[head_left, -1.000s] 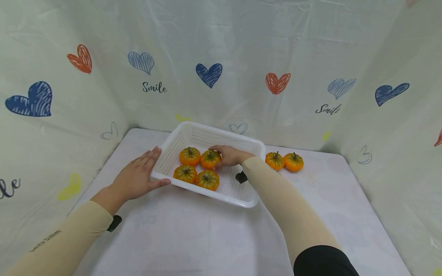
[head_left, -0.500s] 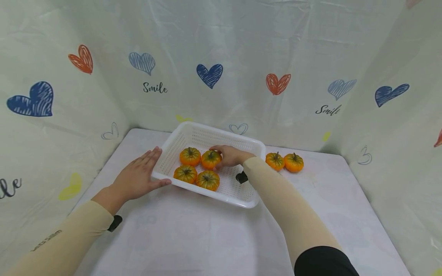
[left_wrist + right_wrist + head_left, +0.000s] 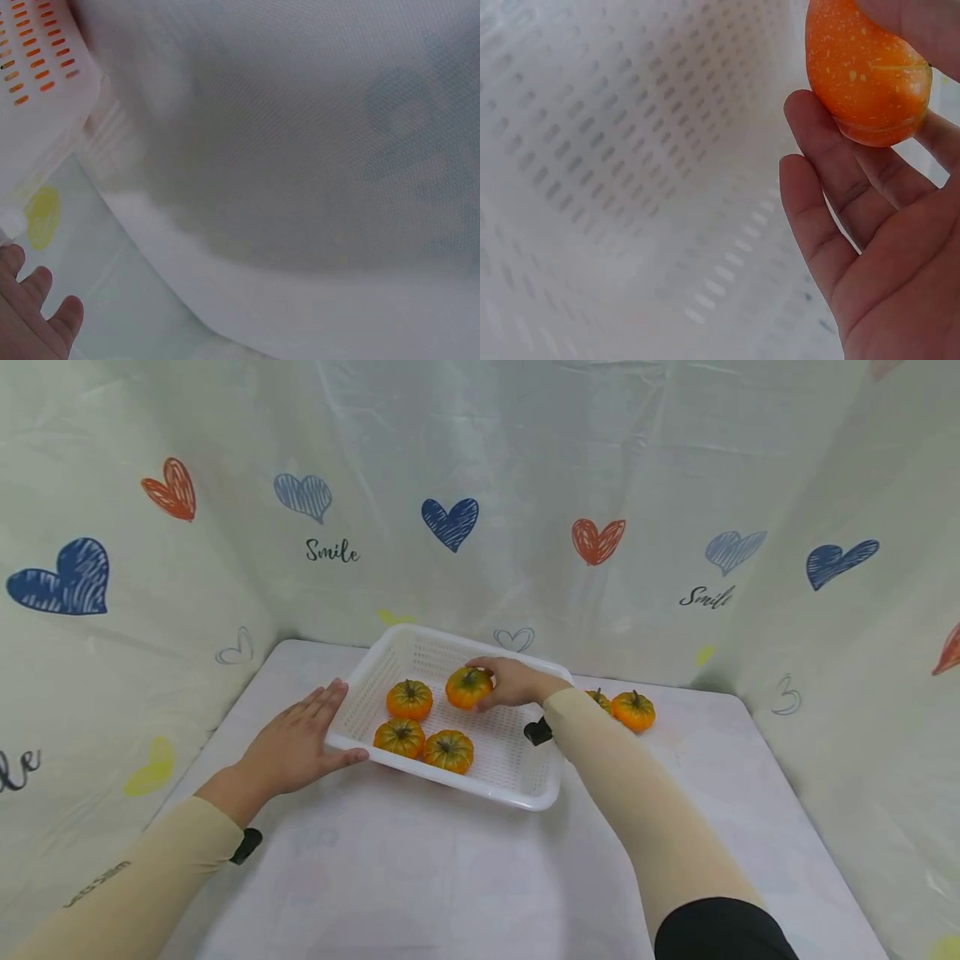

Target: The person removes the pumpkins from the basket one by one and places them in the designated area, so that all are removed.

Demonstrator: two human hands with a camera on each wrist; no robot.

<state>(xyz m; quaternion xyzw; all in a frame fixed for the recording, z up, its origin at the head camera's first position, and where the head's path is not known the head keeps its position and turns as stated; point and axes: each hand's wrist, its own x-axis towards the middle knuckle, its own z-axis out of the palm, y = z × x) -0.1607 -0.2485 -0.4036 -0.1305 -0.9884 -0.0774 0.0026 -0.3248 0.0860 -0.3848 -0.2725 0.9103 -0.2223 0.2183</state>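
Note:
My right hand [image 3: 512, 682] grips a small orange pumpkin [image 3: 467, 688] with a green-streaked top, raised above the floor of a white plastic basket [image 3: 517, 795]. In the right wrist view the pumpkin [image 3: 870, 82] sits between thumb and fingers, its speckled orange underside showing. Three more pumpkins lie in the basket's left half: one at the back [image 3: 409, 700] and two along the front wall. My left hand [image 3: 296, 739] rests against the basket's left end, fingers straight along the rim and thumb at the front corner. The left wrist view shows its fingertips [image 3: 66, 319] near the basket wall [image 3: 56, 105].
Two further pumpkins [image 3: 633, 712] sit on the white-covered table [image 3: 420, 868] just right of the basket, one partly hidden by the right sleeve. A pale curtain [image 3: 517, 452] printed with hearts encloses the table at the back and sides.
My right hand has lifted the back right pumpkin off the basket floor and shifted it slightly right and away from the others. The left hand and basket stay in place.

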